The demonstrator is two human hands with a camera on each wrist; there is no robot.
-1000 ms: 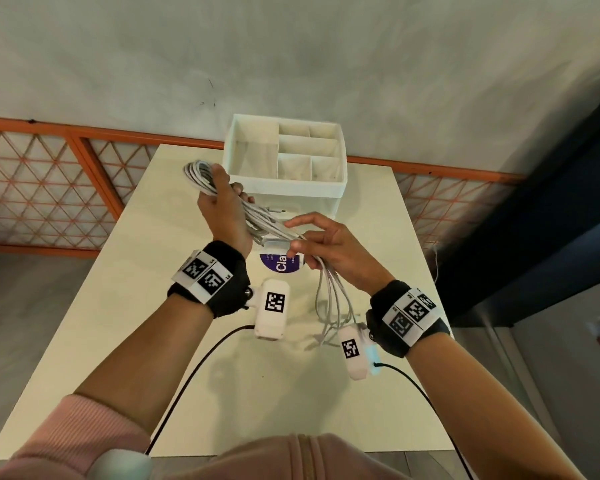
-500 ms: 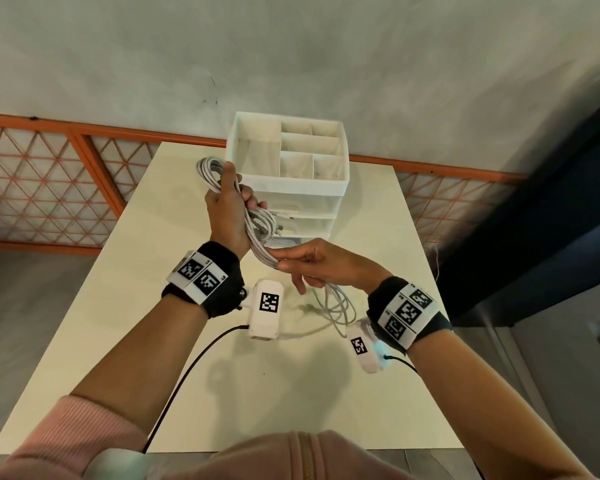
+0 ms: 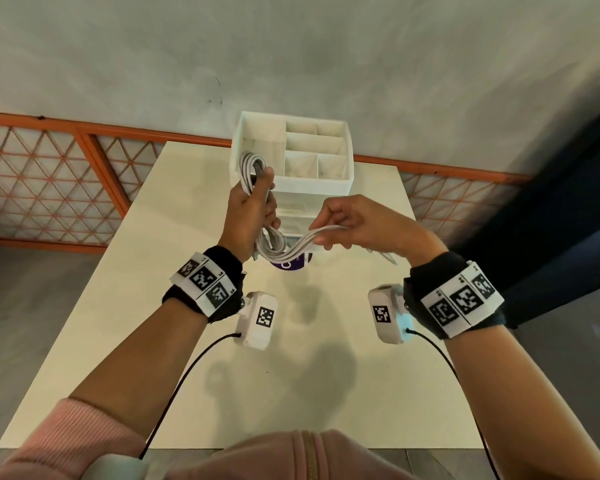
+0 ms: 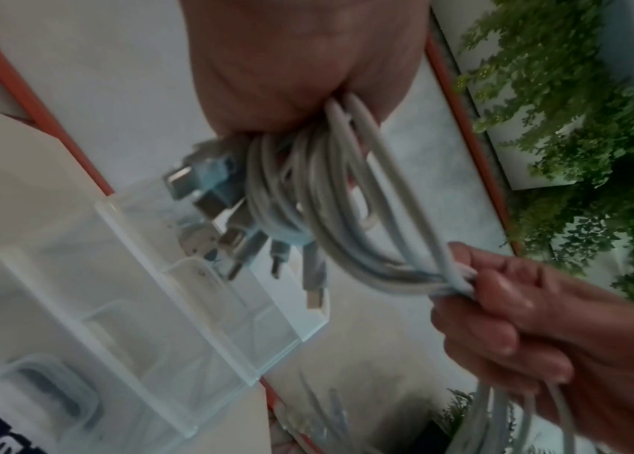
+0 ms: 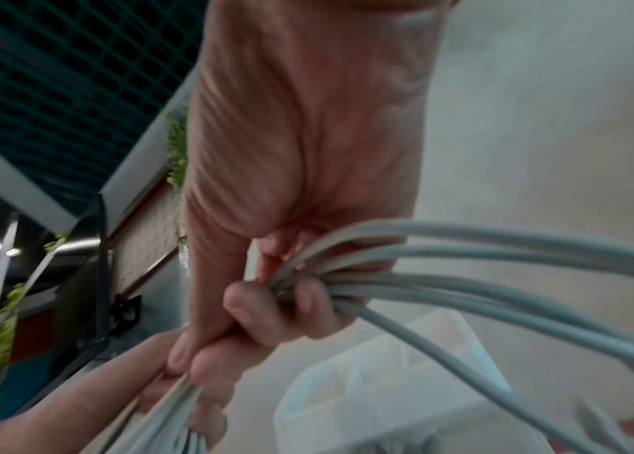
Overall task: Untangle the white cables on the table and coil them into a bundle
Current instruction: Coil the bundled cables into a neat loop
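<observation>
Several white cables (image 3: 284, 245) hang in the air above the table (image 3: 153, 271). My left hand (image 3: 253, 206) grips a looped bunch of them; one loop (image 3: 252, 166) sticks up above my fist. In the left wrist view the coils (image 4: 330, 202) and their metal plugs (image 4: 206, 190) hang from that fist. My right hand (image 3: 347, 226) grips the same strands a short way to the right, fingers curled round them (image 5: 288, 295). The cables sag in a U between my hands, and loose ends trail behind my right hand (image 3: 388, 258).
A white organiser box (image 3: 293, 157) with several open compartments stands on clear drawers at the table's far edge, just behind my hands. A purple-labelled object (image 3: 291, 265) lies beneath the cables. An orange lattice fence (image 3: 49, 181) and a grey wall lie beyond.
My right hand has swung up and to the right, lifting the strands off the table and pulling them taut from the left fist. My left hand has risen slightly with the coil.
</observation>
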